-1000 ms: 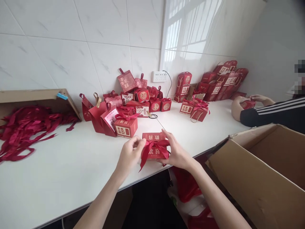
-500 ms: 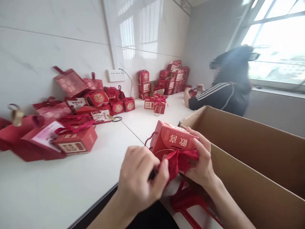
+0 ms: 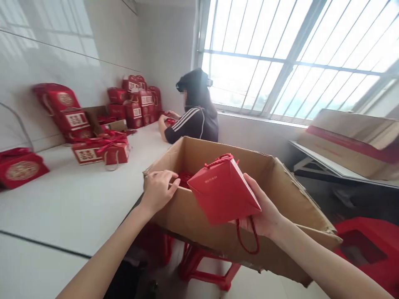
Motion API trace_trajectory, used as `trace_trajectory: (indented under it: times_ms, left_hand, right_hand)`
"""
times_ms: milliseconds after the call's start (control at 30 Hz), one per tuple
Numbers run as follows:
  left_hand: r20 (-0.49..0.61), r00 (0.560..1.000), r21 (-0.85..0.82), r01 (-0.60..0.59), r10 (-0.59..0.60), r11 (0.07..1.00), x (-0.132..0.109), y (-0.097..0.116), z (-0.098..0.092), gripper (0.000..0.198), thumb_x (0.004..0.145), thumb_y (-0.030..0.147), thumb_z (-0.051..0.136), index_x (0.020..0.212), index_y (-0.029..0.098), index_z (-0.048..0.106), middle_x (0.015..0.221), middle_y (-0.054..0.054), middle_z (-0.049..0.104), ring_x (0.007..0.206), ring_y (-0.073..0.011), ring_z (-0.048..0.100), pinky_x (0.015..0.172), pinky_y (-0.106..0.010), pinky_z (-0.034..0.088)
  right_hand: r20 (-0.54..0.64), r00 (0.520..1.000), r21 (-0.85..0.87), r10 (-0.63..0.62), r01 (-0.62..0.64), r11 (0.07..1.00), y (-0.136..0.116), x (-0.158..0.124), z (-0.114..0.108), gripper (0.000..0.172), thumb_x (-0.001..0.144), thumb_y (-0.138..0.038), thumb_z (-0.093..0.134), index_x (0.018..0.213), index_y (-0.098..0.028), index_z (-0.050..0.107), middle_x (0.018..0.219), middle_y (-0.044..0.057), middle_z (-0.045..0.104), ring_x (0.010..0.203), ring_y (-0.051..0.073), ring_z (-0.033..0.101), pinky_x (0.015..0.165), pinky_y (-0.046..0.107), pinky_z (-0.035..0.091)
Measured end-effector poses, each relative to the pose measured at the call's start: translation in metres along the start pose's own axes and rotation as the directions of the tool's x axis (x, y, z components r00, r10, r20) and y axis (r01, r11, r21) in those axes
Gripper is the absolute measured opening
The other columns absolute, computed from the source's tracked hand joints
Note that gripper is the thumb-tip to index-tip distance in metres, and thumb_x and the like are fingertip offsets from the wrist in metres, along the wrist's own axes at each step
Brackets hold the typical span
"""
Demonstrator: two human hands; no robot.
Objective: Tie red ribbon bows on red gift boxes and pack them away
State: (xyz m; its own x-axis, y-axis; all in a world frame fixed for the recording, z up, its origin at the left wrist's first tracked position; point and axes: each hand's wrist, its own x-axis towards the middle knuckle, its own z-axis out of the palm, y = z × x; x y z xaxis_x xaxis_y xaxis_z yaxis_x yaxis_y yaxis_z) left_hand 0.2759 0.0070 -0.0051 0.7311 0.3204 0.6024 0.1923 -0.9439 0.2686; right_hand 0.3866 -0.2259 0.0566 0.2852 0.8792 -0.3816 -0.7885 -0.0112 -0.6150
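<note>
A red gift box (image 3: 222,191) with twisted cord handles is in my right hand (image 3: 263,207), closed around its right side. Its plain underside faces me, and one cord loop hangs below. The box is tilted over the near wall of a large open cardboard box (image 3: 187,211). My left hand (image 3: 160,189) grips the cardboard box's near left corner, its fingers hooked over the rim. Inside, just past those fingers, a bit of something red (image 3: 184,179) shows; most of the interior is hidden.
On the white table (image 3: 56,207) stand several red gift boxes (image 3: 115,149), with more stacked (image 3: 145,101) by the wall. A person (image 3: 199,120) in a dark striped top sits beyond, handling something red. Red stools (image 3: 205,270) stand below; folded cardboard (image 3: 343,137) lies at right.
The view has swung right. My left hand has left the ribbon and moved to the cardboard box's rim. My right hand has turned the gift box and brought it over the cardboard box.
</note>
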Motion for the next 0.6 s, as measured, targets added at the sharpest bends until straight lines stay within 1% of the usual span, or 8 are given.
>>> trace_trajectory:
  times_ms: [167, 233, 300, 367, 400, 467, 533, 600]
  left_hand:
    - [-0.154, 0.980, 0.237, -0.084, 0.123, 0.968, -0.005, -0.009, 0.022, 0.029, 0.085, 0.022, 0.034, 0.060, 0.020, 0.048, 0.061, -0.004, 0.056, 0.064, -0.0203, 0.048, 0.070, -0.036, 0.031]
    - [-0.200, 0.966, 0.254, -0.111, 0.164, 0.961, -0.007, -0.011, 0.023, 0.027, 0.084, 0.020, 0.035, 0.058, 0.021, 0.045, 0.058, -0.003, 0.053, 0.061, -0.0198, 0.045, 0.068, -0.036, 0.031]
    - [-0.245, 0.952, 0.252, -0.119, 0.183, 0.960, -0.008, -0.011, 0.024, 0.026, 0.083, 0.018, 0.035, 0.058, 0.021, 0.043, 0.057, -0.002, 0.052, 0.060, -0.0194, 0.044, 0.068, -0.036, 0.030]
    - [-0.288, 0.940, 0.241, -0.113, 0.182, 0.964, -0.009, -0.011, 0.027, 0.026, 0.082, 0.017, 0.036, 0.058, 0.022, 0.042, 0.056, -0.002, 0.052, 0.059, -0.0192, 0.043, 0.068, -0.036, 0.030]
    - [-0.306, 0.936, 0.235, -0.106, 0.177, 0.966, -0.009, -0.010, 0.028, 0.026, 0.081, 0.016, 0.036, 0.057, 0.022, 0.041, 0.056, -0.002, 0.052, 0.058, -0.0191, 0.043, 0.068, -0.036, 0.030]
    - [-0.328, 0.929, 0.221, -0.102, 0.172, 0.970, -0.009, -0.010, 0.030, 0.025, 0.080, 0.016, 0.036, 0.056, 0.022, 0.040, 0.055, -0.002, 0.052, 0.058, -0.0192, 0.042, 0.068, -0.037, 0.030]
    - [-0.338, 0.926, 0.205, -0.104, 0.170, 0.973, -0.009, -0.011, 0.031, 0.024, 0.079, 0.016, 0.037, 0.056, 0.023, 0.040, 0.055, -0.002, 0.052, 0.057, -0.0194, 0.042, 0.068, -0.037, 0.030]
    - [-0.338, 0.926, 0.190, -0.106, 0.166, 0.976, -0.010, -0.011, 0.031, 0.023, 0.078, 0.016, 0.037, 0.056, 0.023, 0.040, 0.054, -0.002, 0.052, 0.057, -0.0194, 0.042, 0.068, -0.038, 0.030]
  right_hand:
    - [-0.040, 0.998, 0.004, -0.043, 0.043, 0.999, -0.012, -0.009, -0.010, 0.037, 0.083, -0.053, 0.048, 0.088, -0.019, 0.061, 0.078, 0.001, 0.071, 0.073, 0.015, 0.068, 0.067, 0.029, 0.056]
    - [-0.082, 0.988, -0.123, -0.132, 0.122, 0.985, -0.024, -0.012, -0.018, 0.034, 0.078, -0.051, 0.055, 0.088, -0.020, 0.061, 0.077, 0.001, 0.070, 0.068, 0.015, 0.067, 0.064, 0.026, 0.056]
    - [-0.106, 0.940, -0.367, -0.325, 0.267, 0.891, -0.044, -0.009, -0.029, 0.034, 0.071, -0.047, 0.064, 0.092, -0.021, 0.060, 0.082, 0.001, 0.068, 0.072, 0.016, 0.066, 0.068, 0.027, 0.056]
    - [-0.036, 0.851, -0.686, -0.524, 0.360, 0.632, -0.069, 0.000, -0.048, 0.045, 0.064, -0.041, 0.071, 0.103, -0.023, 0.056, 0.098, 0.003, 0.065, 0.088, 0.019, 0.064, 0.079, 0.031, 0.054]
    - [0.030, 0.812, -0.827, -0.583, 0.348, 0.442, -0.082, 0.007, -0.060, 0.055, 0.062, -0.037, 0.073, 0.111, -0.025, 0.052, 0.109, 0.004, 0.060, 0.099, 0.022, 0.060, 0.085, 0.035, 0.052]
    - [0.131, 0.778, -0.970, -0.614, 0.228, 0.083, -0.107, 0.025, -0.090, 0.076, 0.058, -0.033, 0.074, 0.125, -0.024, 0.040, 0.128, 0.007, 0.045, 0.118, 0.026, 0.046, 0.096, 0.041, 0.043]
    - [0.160, 0.808, -0.981, -0.567, 0.068, -0.180, -0.123, 0.044, -0.124, 0.080, 0.055, -0.033, 0.074, 0.126, -0.019, 0.038, 0.130, 0.011, 0.039, 0.121, 0.029, 0.041, 0.101, 0.044, 0.036]
    - [0.078, 0.891, -0.951, -0.448, -0.068, -0.301, -0.130, 0.060, -0.156, 0.079, 0.053, -0.027, 0.071, 0.124, -0.014, 0.038, 0.125, 0.015, 0.040, 0.118, 0.030, 0.043, 0.100, 0.042, 0.037]
